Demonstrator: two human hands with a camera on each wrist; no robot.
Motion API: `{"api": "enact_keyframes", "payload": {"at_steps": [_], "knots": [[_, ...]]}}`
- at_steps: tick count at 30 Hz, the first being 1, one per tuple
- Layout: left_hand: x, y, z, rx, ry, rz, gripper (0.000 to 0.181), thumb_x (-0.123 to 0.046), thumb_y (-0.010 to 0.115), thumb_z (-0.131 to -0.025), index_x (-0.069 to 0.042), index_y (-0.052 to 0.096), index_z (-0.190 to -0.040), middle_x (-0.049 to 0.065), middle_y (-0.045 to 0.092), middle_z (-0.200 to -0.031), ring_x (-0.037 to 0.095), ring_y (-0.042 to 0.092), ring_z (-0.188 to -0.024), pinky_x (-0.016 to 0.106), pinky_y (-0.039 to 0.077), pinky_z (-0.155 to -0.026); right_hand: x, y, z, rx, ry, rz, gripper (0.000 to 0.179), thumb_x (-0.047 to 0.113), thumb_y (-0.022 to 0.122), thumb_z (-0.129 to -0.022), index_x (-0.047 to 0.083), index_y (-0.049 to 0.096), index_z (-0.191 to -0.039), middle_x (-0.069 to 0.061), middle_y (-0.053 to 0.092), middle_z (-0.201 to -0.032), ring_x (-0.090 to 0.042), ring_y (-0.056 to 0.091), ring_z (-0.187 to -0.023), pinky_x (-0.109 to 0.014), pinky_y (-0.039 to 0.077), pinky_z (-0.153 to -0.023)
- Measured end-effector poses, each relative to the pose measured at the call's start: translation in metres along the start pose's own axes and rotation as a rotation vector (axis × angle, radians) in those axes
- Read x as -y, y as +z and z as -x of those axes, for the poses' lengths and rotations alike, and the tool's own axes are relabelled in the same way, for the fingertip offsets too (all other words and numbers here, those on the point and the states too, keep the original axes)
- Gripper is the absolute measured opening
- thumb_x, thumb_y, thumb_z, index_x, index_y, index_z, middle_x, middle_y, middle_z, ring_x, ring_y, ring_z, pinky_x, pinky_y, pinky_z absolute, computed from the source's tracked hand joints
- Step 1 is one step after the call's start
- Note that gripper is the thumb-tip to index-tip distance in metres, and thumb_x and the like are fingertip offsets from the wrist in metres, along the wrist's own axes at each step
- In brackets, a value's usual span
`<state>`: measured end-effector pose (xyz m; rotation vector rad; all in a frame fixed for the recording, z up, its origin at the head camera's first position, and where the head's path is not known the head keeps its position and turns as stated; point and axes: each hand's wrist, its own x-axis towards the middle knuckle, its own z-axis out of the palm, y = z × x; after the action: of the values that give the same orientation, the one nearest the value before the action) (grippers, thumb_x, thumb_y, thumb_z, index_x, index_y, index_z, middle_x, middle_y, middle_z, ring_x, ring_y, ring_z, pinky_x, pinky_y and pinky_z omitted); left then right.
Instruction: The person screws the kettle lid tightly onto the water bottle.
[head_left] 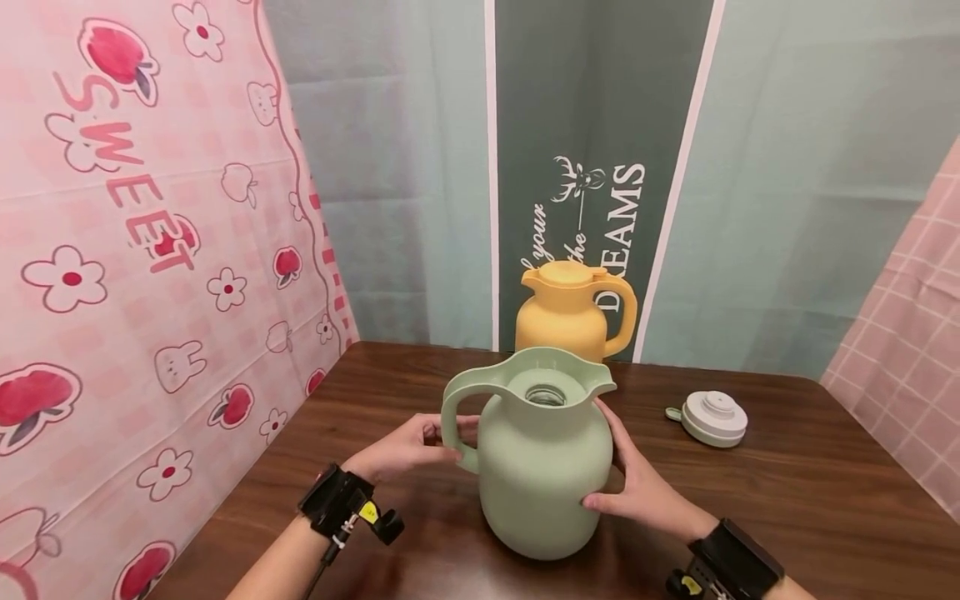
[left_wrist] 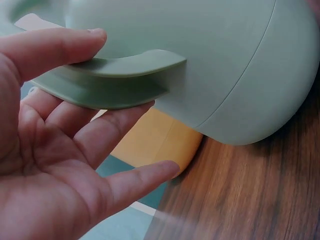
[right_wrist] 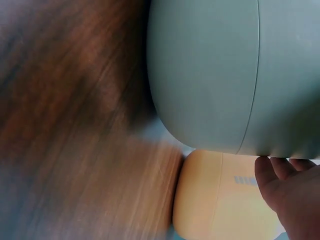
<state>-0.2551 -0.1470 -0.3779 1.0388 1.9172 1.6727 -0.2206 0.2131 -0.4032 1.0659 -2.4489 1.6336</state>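
A pale green thermos jug stands upright, its mouth uncovered and a dark round opening inside the rim. Its handle points left and its spout right. My left hand holds the lower handle, thumb on one side and fingers on the other; the little finger sticks out apart. Around the jug's right side my right hand is placed, thumb on the front of the belly and the other fingers toward the back. In the right wrist view, fingertips touch the green wall.
Behind the green jug stands a yellow jug with its lid on, handle to the right. A white and green stopper lies on the dark wooden table to the right. Curtains hang behind and at both sides.
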Motion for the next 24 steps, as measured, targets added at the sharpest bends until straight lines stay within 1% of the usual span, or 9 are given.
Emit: {"api": "enact_keyframes", "payload": {"at_steps": [5,9,14,16,18,20,21,22,24], "knots": [[0.0,0.005,0.004,-0.033,-0.005,-0.007,0.049,-0.002,0.061,-0.091,0.0,0.047,-0.138,0.015,0.05,-0.137,0.024,0.052,-0.12,0.033,0.046,-0.092,0.003,0.002,0.005,-0.022,0.018,0.019,0.106,0.014,0.075,-0.081,0.028,-0.001,-0.153,-0.016,0.01,-0.154,0.005,0.025,-0.131,-0.025,0.036,-0.096],[0.001,0.011,0.005,-0.089,0.001,-0.035,0.046,-0.004,0.06,-0.093,-0.001,0.047,-0.138,0.015,0.053,-0.133,0.027,0.052,-0.12,0.033,0.045,-0.093,0.004,0.001,0.006,-0.026,0.024,0.035,0.106,0.015,0.075,-0.08,0.027,-0.001,-0.153,-0.016,0.011,-0.154,0.005,0.024,-0.131,-0.025,0.036,-0.095],[0.002,0.022,0.009,-0.21,0.015,-0.102,0.046,-0.008,0.06,-0.093,-0.004,0.048,-0.138,0.015,0.057,-0.129,0.031,0.053,-0.118,0.031,0.046,-0.09,0.005,-0.002,0.004,0.01,-0.001,0.015,0.104,0.017,0.074,-0.082,0.026,-0.001,-0.153,-0.014,0.008,-0.155,0.005,0.021,-0.133,-0.021,0.032,-0.097],[0.001,0.027,0.01,-0.264,0.027,-0.117,0.051,-0.007,0.062,-0.092,-0.005,0.044,-0.14,0.015,0.053,-0.133,0.032,0.05,-0.122,0.035,0.045,-0.093,0.006,-0.004,0.004,0.023,-0.018,0.003,0.102,0.018,0.073,-0.082,0.026,0.0,-0.153,-0.013,0.007,-0.155,0.004,0.019,-0.134,-0.019,0.03,-0.098],[-0.002,0.032,0.012,-0.344,0.046,-0.151,0.061,-0.007,0.065,-0.09,-0.011,0.037,-0.144,0.013,0.046,-0.139,0.031,0.045,-0.126,0.042,0.042,-0.096,0.007,-0.005,0.003,0.031,-0.035,0.002,0.101,0.021,0.073,-0.083,0.024,0.001,-0.153,-0.013,0.005,-0.156,0.003,0.018,-0.135,-0.018,0.028,-0.099],[-0.006,0.038,0.013,-0.44,0.106,-0.259,0.071,-0.013,0.068,-0.09,-0.016,0.028,-0.148,0.009,0.036,-0.147,0.027,0.037,-0.132,0.047,0.037,-0.101,0.008,-0.006,0.003,0.043,-0.035,-0.006,0.098,0.027,0.071,-0.085,0.025,0.001,-0.153,-0.013,0.003,-0.156,0.004,0.015,-0.135,-0.017,0.027,-0.099],[-0.008,0.041,0.014,-0.487,0.155,-0.341,0.074,-0.017,0.068,-0.09,-0.016,0.024,-0.149,0.009,0.032,-0.148,0.027,0.033,-0.134,0.048,0.034,-0.103,0.009,-0.007,0.002,0.051,-0.035,-0.011,0.095,0.03,0.069,-0.087,0.025,0.0,-0.153,-0.014,0.003,-0.156,0.004,0.015,-0.135,-0.017,0.027,-0.099],[-0.01,0.043,0.014,-0.535,0.231,-0.451,0.074,-0.021,0.067,-0.09,-0.015,0.024,-0.149,0.01,0.029,-0.149,0.028,0.032,-0.134,0.048,0.033,-0.104,0.009,-0.008,0.002,0.059,-0.038,-0.018,0.092,0.034,0.065,-0.09,0.024,0.0,-0.153,-0.015,0.002,-0.156,0.004,0.014,-0.136,-0.018,0.027,-0.1],[-0.015,0.048,0.012,-0.62,0.458,-0.712,0.071,-0.027,0.066,-0.09,-0.006,0.028,-0.147,0.016,0.029,-0.148,0.03,0.029,-0.135,0.045,0.028,-0.107,0.011,-0.01,0.001,0.072,-0.046,-0.038,0.084,0.041,0.057,-0.094,0.023,0.0,-0.153,-0.016,0.0,-0.156,0.004,0.012,-0.136,-0.021,0.026,-0.101]]}}
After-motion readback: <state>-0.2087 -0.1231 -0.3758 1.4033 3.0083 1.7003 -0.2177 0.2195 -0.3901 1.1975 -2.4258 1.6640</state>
